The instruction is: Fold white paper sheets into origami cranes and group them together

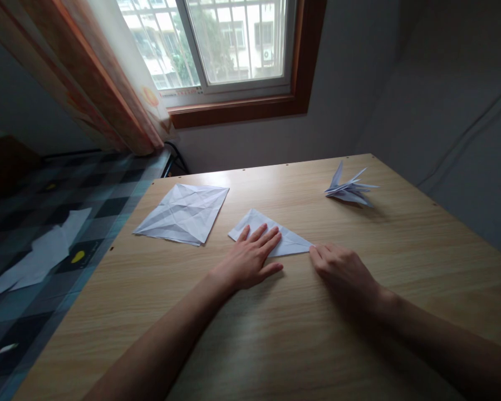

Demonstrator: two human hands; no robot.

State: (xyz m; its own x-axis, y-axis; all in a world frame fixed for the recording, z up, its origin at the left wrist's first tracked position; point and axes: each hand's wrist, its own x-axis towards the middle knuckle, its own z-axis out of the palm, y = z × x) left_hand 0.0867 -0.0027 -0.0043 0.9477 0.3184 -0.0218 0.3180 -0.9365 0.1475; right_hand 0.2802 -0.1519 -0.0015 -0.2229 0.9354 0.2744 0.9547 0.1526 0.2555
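A folded sheet of white paper [292, 243], kite-like with a long point to the right, lies on the wooden table [250, 345]. Across its left part my left hand [256, 253] lies flat with the fingers spread, hiding some of the paper. My right hand [338, 264] is closed at the paper's pointed right tip, thumb and fingers pinching it. To the left lies a creased, squarish stack of white paper [181, 214]. A folded paper piece with several pointed flaps [350, 188] stands near the back right.
Left of the table is a checked cloth surface [108, 184] with loose paper scraps [42, 253] on it. Behind the table are a wall, a barred window [237, 44] and an orange curtain [108, 83]. A cable [471, 131] runs along the right wall.
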